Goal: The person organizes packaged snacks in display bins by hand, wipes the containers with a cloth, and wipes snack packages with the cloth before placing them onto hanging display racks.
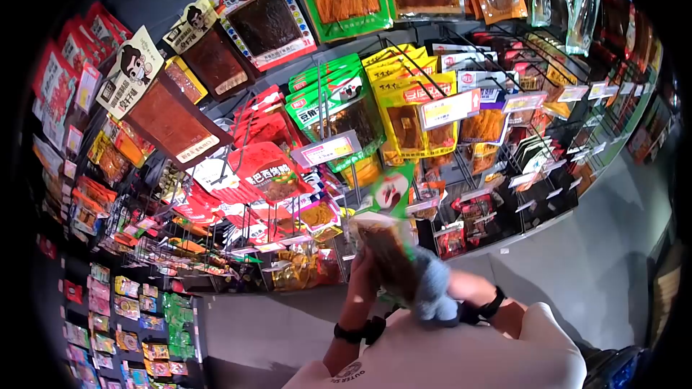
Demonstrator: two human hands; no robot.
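Observation:
Close to my body, my left hand (366, 268) grips a stack of snack packets (386, 245) from the left side, with its fingers partly behind them. A green packet (393, 191) sticks up from the top of the stack, blurred. At the right edge of the stack is my right hand (465, 288), partly covered by a fuzzy grey-blue item (435, 289); its fingertips are hidden. Beyond the stack, green packets (335, 104) and yellow packets (418, 112) hang on metal hooks.
A curved rack of hanging snack packets spans the view, with red packets (277, 173) and a price tag (326, 150) on a protruding hook. Another display (130, 317) stands at the lower left. Grey floor (267, 331) lies below. A dark object (613, 367) is at the lower right.

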